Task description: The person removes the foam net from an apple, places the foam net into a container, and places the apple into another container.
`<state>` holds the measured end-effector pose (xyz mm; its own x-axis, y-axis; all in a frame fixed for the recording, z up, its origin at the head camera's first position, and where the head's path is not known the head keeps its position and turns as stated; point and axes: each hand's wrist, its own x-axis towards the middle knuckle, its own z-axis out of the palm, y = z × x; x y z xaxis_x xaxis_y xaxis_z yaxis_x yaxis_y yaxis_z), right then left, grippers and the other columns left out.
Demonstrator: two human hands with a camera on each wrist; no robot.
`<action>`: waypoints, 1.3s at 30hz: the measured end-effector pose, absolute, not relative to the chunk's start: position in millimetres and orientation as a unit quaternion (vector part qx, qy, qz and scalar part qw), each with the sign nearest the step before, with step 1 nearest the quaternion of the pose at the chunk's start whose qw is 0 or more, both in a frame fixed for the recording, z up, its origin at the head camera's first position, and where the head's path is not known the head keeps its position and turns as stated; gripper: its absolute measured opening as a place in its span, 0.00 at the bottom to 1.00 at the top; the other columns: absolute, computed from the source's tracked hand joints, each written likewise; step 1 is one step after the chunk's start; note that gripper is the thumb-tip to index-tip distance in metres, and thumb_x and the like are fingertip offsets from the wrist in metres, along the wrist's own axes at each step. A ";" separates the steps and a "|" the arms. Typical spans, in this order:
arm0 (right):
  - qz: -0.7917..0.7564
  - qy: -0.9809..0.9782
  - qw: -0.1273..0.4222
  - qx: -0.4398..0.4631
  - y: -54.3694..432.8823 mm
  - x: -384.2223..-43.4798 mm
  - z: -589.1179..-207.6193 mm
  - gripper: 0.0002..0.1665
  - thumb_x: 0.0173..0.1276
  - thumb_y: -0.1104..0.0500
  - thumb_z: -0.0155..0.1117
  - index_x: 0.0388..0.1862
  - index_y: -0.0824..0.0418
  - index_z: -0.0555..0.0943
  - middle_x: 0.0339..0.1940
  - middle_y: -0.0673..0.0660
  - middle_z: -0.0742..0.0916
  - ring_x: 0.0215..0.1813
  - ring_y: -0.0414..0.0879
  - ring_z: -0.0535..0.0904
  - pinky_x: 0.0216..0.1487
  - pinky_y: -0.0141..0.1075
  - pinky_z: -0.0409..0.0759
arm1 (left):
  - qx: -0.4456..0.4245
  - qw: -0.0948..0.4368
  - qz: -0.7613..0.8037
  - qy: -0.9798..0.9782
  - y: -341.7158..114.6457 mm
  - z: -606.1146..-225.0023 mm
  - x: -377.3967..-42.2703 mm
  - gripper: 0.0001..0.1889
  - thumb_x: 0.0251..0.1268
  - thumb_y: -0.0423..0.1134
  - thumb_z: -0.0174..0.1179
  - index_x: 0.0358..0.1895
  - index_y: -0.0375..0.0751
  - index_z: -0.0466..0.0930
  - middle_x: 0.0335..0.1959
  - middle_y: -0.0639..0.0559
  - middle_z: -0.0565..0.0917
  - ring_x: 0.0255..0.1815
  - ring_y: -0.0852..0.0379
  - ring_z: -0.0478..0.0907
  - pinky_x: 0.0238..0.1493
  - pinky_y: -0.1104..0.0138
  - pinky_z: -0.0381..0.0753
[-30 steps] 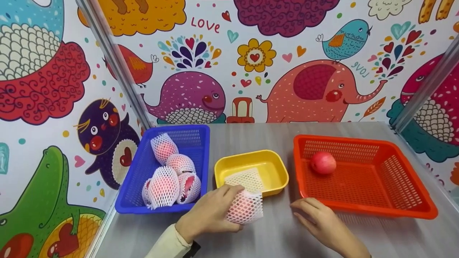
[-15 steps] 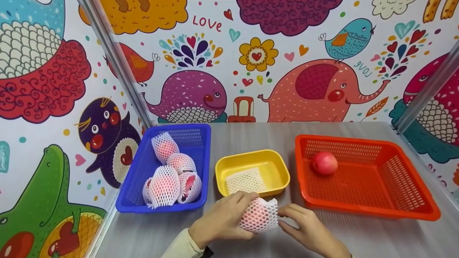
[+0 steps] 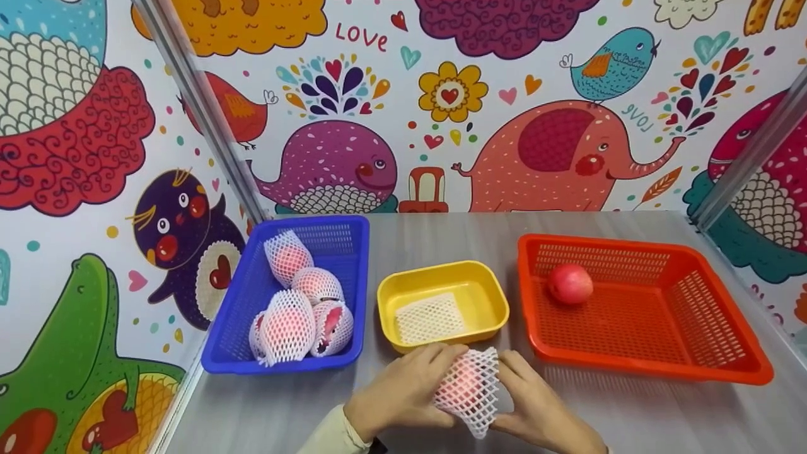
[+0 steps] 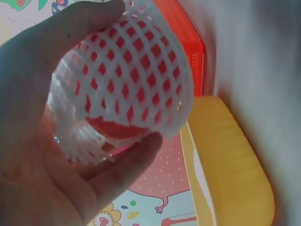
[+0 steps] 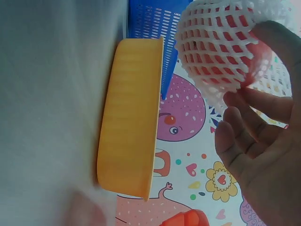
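In the head view, a round red fruit (image 3: 465, 381) in a white foam net (image 3: 484, 407) is held above the table near the front. My left hand (image 3: 403, 388) grips it from the left, thumb below and fingers over the top. From the right, my right hand (image 3: 542, 407) pinches the loose edge of the net between thumb and fingers. The left wrist view has the fruit (image 4: 141, 56) showing red through the mesh, and bare at the net's open end. In the right wrist view, the right thumb lies on the net (image 5: 211, 52). The fruit's exact kind is unclear.
A yellow tray (image 3: 484, 299) with a flat foam net (image 3: 429, 318) in it stands just beyond the hands. At left, a blue basket (image 3: 362, 284) holds several netted fruits (image 3: 288, 328). At right, a red basket (image 3: 656, 334) contains one bare red fruit (image 3: 570, 284).
My left hand has carried the netted fruit rightward, and my right hand has come in to meet it and taken the net's edge. The net now stretches out to the right, off the fruit.
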<state>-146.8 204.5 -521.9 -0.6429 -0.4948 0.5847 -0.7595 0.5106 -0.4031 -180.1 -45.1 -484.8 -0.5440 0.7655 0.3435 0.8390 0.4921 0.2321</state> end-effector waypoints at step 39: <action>0.331 -0.861 0.199 0.331 212.0 -142.5 -536.5 0.42 0.29 0.51 0.84 0.50 0.49 0.79 0.46 0.41 0.80 0.49 0.42 0.74 0.52 0.41 0.73 | -0.500 0.044 -0.205 -0.840 -62.6 -482.3 -180.4 0.09 0.60 0.39 0.69 0.43 0.45 0.82 0.35 0.59 0.83 0.35 0.68 0.78 0.39 0.74 0.78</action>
